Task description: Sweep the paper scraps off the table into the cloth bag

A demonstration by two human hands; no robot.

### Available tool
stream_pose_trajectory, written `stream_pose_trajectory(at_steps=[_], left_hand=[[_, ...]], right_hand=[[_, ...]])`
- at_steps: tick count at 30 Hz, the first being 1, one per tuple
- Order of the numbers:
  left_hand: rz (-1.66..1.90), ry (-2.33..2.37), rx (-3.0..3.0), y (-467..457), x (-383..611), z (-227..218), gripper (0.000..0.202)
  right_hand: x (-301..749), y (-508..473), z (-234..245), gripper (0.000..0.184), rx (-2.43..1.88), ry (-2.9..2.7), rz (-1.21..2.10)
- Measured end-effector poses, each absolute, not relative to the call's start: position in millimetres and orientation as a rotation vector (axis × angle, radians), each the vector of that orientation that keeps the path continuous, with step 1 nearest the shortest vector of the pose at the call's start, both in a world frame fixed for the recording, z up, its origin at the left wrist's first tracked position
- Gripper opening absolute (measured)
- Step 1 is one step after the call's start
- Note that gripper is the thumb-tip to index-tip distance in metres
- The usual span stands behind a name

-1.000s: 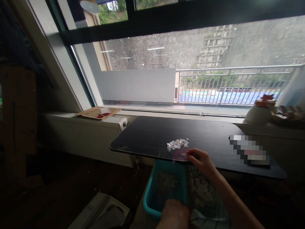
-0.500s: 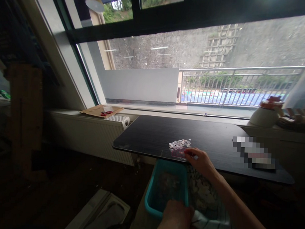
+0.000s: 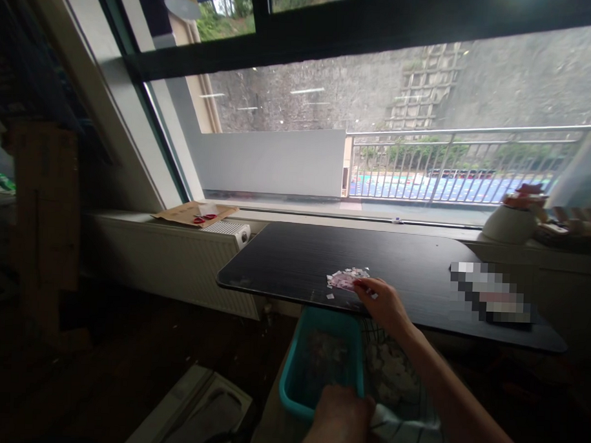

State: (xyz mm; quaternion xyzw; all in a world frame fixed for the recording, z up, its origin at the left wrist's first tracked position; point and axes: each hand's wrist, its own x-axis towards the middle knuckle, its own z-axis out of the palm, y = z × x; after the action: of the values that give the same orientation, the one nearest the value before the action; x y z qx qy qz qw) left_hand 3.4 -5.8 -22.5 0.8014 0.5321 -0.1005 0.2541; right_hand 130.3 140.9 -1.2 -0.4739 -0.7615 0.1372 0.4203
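Observation:
My right hand [image 3: 379, 299] reaches over the near edge of the black tabletop, its fingers pinched on a thin, pinkish see-through card [image 3: 342, 284]. That card lies over a small pile of white paper scraps [image 3: 356, 273], partly covering them. One loose scrap [image 3: 330, 296] sits apart, closer to the table edge. Below the edge is a teal plastic basin [image 3: 286, 383] with many pale scraps inside, blurred in shadow. My left hand [image 3: 340, 410] is closed at the basin's near rim, its fingers mostly hidden. Beside it lies a pale striped cloth [image 3: 405, 422].
A pixelated object [image 3: 489, 293] lies on the right of the black table [image 3: 285, 253]. Red-handled scissors [image 3: 204, 218] rest on brown paper on the radiator [image 3: 178, 256]. A dark wire basket of scraps [image 3: 391, 373] stands beside the basin. A white pot [image 3: 509, 222] is on the sill.
My right hand has moved the pinkish card away from the table edge, up onto the scrap pile. A loose scrap now shows nearer the edge. My left hand stays at the basin.

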Motion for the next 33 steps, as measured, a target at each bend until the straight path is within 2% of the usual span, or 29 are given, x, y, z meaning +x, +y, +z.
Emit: stream_pose_trajectory(at_steps=[15,22,33], left_hand=[[-0.293,1.48,2.221,-4,7,-4,0.035],[-0.302,1.456,2.242,-4,7,-4,0.034],[-0.307,1.469,2.255,-4,8,-5,0.033]], right_hand=[[132,147,-2,0.025,-1.17,-1.954,0.35],[142,122,0,0.024,-1.116,-2.049,0.493],[146,118,9,0.024,-1.115,-2.049,0.531]])
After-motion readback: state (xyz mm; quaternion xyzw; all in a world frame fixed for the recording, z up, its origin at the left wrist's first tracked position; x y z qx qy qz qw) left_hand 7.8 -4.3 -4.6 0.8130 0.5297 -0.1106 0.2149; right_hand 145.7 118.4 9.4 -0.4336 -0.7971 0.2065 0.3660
